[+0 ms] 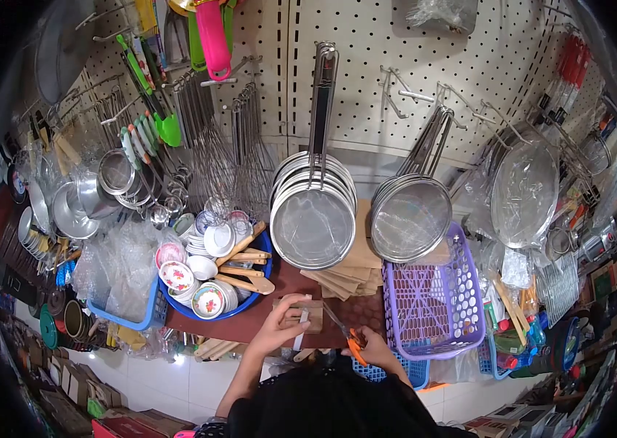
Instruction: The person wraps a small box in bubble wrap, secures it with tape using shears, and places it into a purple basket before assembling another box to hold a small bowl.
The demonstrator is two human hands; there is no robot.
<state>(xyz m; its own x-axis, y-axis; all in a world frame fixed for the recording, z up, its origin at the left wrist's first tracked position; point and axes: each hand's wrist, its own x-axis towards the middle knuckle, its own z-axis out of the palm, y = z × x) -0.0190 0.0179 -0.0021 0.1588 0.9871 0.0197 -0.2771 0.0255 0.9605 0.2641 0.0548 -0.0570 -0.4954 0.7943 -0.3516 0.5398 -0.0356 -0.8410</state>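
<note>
Working over the red-brown bench (202,321), hemmed by hanging sieves (313,228), purple basket (461,288) and blue bowl (244,308), pinching the brown packet (310,315) at its front edge in the left hand (278,326), clasping orange scissors (356,349) in the right hand (381,352).

Brown shelf (202,321): wooden block (314,317), purple basket (436,310)

The left hand (278,327) holds a brown card (311,315) over the dark red shelf (290,282); the right hand (380,352) grips orange-handled scissors (345,337), blades towards the card; a purple basket (461,292) stands just beside; round strainers (313,228) hang above
</note>
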